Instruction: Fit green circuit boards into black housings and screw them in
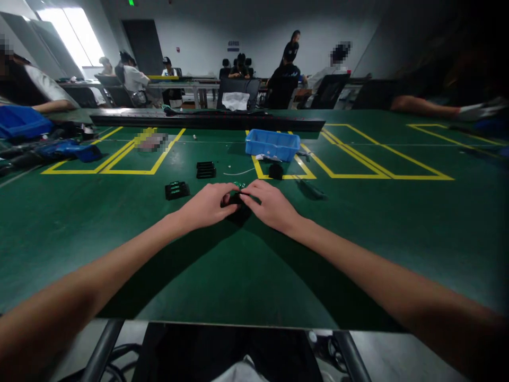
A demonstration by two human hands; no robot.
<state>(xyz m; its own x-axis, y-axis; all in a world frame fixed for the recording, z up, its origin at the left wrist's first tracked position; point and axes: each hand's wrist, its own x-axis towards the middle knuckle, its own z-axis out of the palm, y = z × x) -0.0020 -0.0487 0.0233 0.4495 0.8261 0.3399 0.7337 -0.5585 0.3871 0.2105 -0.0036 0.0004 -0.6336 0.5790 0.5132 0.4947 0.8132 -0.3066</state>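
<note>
My left hand (210, 204) and my right hand (272, 204) meet over the middle of the green table, fingers curled and thumbs facing each other. Between them they grip a small dark part (235, 200), largely covered by the fingers, so its kind is unclear. Just beyond the fingertips small green pieces (239, 184) show. To the left of my left hand lies a black slotted holder (177, 190) with green pieces in it. A similar black slotted piece (205, 170) rests farther back. Behind my right hand sits a small black object (275, 171).
A light-blue bin (272, 145) stands inside yellow tape lines, with a thin clear bag (310, 189) nearer me. A long black bar (210, 121) crosses the table's far side. At left are a dark-blue bin (24, 121) and blue-black tools (67, 150). Other people sit around.
</note>
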